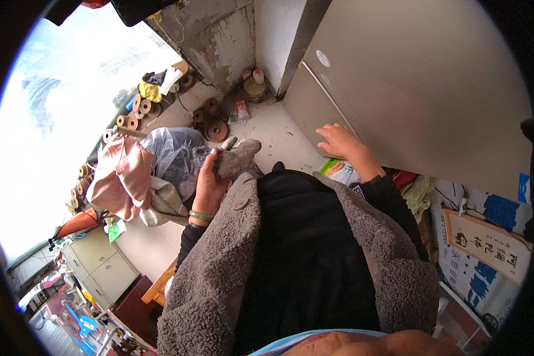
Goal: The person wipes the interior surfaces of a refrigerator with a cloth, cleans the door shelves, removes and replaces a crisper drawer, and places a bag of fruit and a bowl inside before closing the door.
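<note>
My left hand point(210, 184), with a green bangle on its wrist, holds a bundle of gray-brown fabric point(239, 158) in front of my body. My right hand point(338, 141) is raised with its fingers apart and nothing in them, beside a large gray-beige panel point(405, 102). A metal bar point(329, 95) on the panel runs down close behind this hand. A clear plastic bag with dark contents point(173, 153) lies just left of the bundle. Pink cloth point(120, 178) is heaped farther left.
Wooden spools point(142, 107) and rusty round discs point(216, 130) line the window side. A bucket point(254, 89) stands in the far corner. Below my right arm is a green and white package point(340, 170). Pale cabinets point(100, 264) stand lower left. A framed sheet bearing writing point(487, 244) leans at right.
</note>
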Demonstrator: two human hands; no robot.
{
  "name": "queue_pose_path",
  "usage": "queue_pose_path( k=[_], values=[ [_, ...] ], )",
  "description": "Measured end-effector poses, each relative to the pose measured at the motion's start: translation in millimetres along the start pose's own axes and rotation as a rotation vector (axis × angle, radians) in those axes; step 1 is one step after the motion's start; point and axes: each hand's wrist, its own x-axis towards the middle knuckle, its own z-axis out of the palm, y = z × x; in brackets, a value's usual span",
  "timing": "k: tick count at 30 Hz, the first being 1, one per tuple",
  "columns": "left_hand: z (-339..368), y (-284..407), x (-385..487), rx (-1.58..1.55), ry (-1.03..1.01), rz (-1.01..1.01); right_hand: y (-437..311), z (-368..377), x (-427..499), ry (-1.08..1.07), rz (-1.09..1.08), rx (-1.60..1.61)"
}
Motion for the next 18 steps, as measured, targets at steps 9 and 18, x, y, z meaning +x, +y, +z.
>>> queue_pose_path(
  k=[9, 18],
  values=[
    [-44.2, 13.1, -18.6, -0.034, 0.131, 0.011, -1.2, 5.0, 97.3, -0.083, 0.035, -0.3],
    [-55.9, 35.2, -17.1, -0.101, 0.193, 0.033, 36.7, -8.4, 230.0, 0.161, 0.017, -0.739]
  ],
)
